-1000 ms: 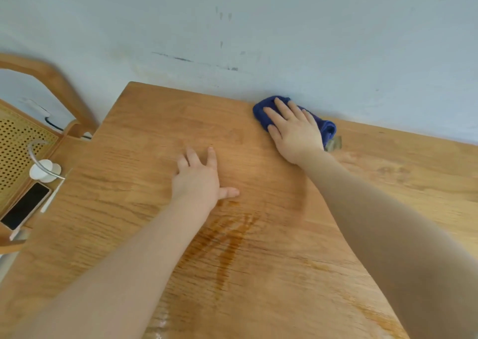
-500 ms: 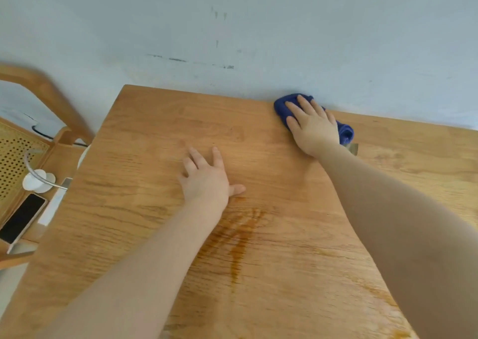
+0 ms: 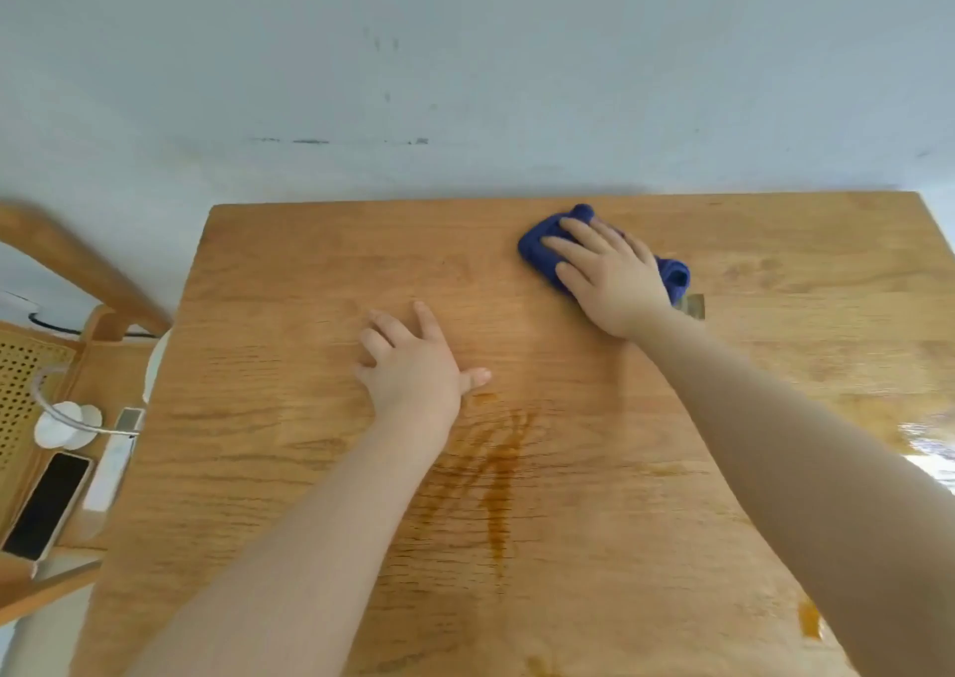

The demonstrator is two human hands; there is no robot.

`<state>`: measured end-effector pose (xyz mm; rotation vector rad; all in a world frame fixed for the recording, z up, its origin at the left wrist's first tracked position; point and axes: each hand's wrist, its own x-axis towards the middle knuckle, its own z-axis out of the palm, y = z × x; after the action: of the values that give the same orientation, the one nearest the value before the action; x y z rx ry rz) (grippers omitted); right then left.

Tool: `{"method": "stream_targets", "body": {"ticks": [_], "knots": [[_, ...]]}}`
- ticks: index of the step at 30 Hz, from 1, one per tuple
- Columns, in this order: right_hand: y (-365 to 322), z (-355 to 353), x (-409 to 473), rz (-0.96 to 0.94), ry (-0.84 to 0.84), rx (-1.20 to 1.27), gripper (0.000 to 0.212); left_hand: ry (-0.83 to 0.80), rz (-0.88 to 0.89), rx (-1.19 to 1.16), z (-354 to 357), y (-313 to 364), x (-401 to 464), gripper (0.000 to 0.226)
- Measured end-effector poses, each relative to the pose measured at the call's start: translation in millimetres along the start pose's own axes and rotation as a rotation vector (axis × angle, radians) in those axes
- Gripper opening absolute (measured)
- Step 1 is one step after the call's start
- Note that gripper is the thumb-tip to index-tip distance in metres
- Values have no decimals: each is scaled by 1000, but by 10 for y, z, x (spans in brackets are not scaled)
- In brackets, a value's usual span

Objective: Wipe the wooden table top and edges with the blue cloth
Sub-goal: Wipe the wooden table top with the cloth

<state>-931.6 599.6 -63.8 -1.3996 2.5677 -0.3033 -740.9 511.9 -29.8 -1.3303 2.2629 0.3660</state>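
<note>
The wooden table (image 3: 289, 283) fills most of the view, its far edge against a pale wall. A bunched blue cloth (image 3: 537, 247) lies near the far edge, right of centre. My right hand (image 3: 610, 278) presses flat on the cloth, fingers spread over it, covering its middle. My left hand (image 3: 413, 366) rests palm down on the bare wood in the middle of the table, fingers apart, holding nothing. Damp streaks darken the wood just in front of my left hand.
A wooden chair (image 3: 62, 263) with a cane seat stands to the left of the table. On it lie a black phone (image 3: 46, 506), a white round charger with a cable (image 3: 67, 423) and a white strip. Glare shines on the table's right edge.
My right hand has slid the cloth rightward along the far edge, then slightly back from the wall. The view has swung so the table's far right corner shows. My left hand stays planted.
</note>
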Motion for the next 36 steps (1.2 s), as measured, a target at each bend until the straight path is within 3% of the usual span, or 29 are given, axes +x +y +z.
{"method": "stream_targets", "body": {"ticks": [4, 7, 10, 13, 20, 24, 27, 31, 36], "knots": [[44, -35, 473, 245, 30, 7, 41, 36, 7, -27, 32, -21, 0, 107], [-35, -7, 219, 151, 52, -43, 46, -3, -7, -39, 17, -12, -12, 105], [-153, 44, -344, -8, -26, -36, 63, -16, -23, -50, -14, 15, 7, 105], [-150, 67, -575, -93, -58, -20, 58, -35, -35, -63, -28, 16, -2, 106], [381, -84, 316, 144, 7, -70, 44, -25, -89, -101, -37, 27, -15, 105], [411, -119, 147, 49, -63, -97, 46, -21, -136, -66, -83, 80, -85, 103], [400, -118, -549, -192, -145, -171, 57, 39, -149, 9, -133, 238, -186, 91], [577, -232, -986, -401, -288, -132, 64, 184, 15, -2, -81, 505, -298, 65], [703, -208, -120, -115, -101, -37, 44, 159, 174, -55, 88, 920, -473, 87]]}}
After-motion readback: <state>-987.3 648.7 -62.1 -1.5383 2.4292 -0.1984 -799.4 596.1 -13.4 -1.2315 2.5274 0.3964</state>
